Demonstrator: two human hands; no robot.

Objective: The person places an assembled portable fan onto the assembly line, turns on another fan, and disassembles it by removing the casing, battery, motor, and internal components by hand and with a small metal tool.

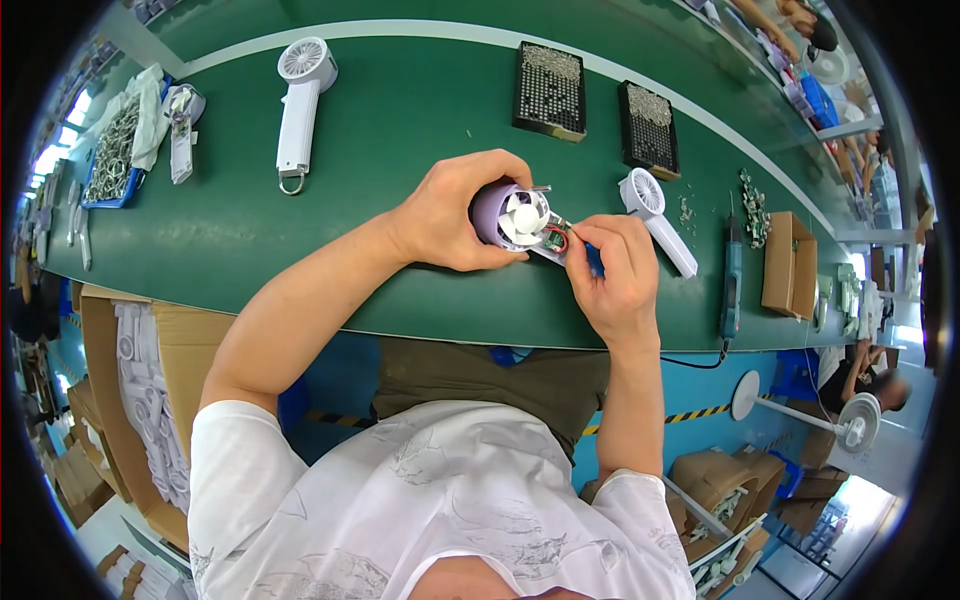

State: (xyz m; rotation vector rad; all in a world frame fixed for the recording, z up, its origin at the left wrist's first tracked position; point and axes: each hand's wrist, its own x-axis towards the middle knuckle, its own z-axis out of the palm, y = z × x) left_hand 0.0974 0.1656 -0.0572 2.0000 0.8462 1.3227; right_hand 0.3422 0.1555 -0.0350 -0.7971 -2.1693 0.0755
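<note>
My left hand (462, 212) wraps round the purple-and-white handheld fan (520, 218), thumb below, fingers above, held over the green bench (400, 130) in front of me; my right hand (618, 272), wrist up, pinches at its wiring (556, 238) with thumb and index finger, 2 forearms angled inward.

White short-sleeved shirt (440, 500) – grey print, olive trousers (480, 385)

Fan handle (549, 248) partly hidden by right fingers (598, 238), scattered bits (687, 211) too small to tell
</note>
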